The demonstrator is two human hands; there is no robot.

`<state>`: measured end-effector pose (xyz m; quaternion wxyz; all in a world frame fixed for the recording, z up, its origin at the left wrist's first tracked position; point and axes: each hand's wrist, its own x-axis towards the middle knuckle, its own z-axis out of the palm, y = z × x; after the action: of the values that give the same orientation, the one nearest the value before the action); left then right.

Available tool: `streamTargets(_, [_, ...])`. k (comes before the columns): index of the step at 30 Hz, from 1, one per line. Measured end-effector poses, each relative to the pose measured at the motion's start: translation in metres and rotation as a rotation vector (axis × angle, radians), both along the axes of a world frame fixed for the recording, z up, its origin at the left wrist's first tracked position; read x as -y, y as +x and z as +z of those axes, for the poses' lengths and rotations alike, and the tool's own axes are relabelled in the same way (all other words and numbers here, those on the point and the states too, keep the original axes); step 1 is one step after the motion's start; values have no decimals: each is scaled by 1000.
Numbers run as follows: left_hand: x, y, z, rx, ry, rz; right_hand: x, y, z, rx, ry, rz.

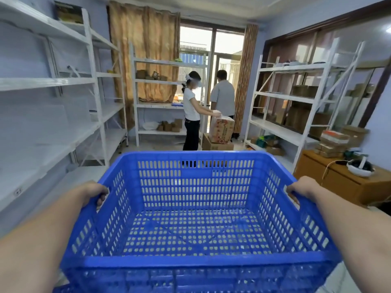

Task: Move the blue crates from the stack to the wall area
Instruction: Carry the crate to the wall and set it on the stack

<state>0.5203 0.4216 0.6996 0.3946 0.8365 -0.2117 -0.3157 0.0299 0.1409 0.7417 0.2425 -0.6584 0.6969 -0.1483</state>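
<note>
- The blue crate (196, 208) fills the lower middle of the head view, carried level with its open top facing up and nothing inside it.
- Its long axis runs side to side, from 9 to 3 o'clock; the short walls sit at the two ends, and the far long wall faces 12 o'clock.
- The left hand (93, 192) is closed over the rim of the 9 o'clock end wall, fingers curled into the handle slot.
- The right hand (301, 187) is closed the same way over the rim of the 3 o'clock end wall.
- Under the near wall, at 6 to 7 o'clock, more blue latticework shows; I cannot tell whether the held crate touches it.
- At 9 to 10 o'clock white shelving (48, 81) lines the wall, near the crate's left end.
- At 2 to 3 o'clock a wooden cabinet (336, 182) stands just beside the right end, with another white shelving unit (296, 98) behind it.
- Bare floor (152, 146) lies open straight ahead at 12 o'clock, between the two shelf rows.
- Beyond that strip, two people (191, 111) stand by stacked cardboard boxes (220, 132) before a doorway.
</note>
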Motion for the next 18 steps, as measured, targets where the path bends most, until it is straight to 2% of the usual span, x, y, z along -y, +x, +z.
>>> streamTargets(9, [-68, -1, 7, -56, 11, 106, -10, 42, -10, -13, 18, 116])
streamTargets(18, [-165, -40, 13, -4, 11, 368, -6, 81, -42, 22, 125, 341])
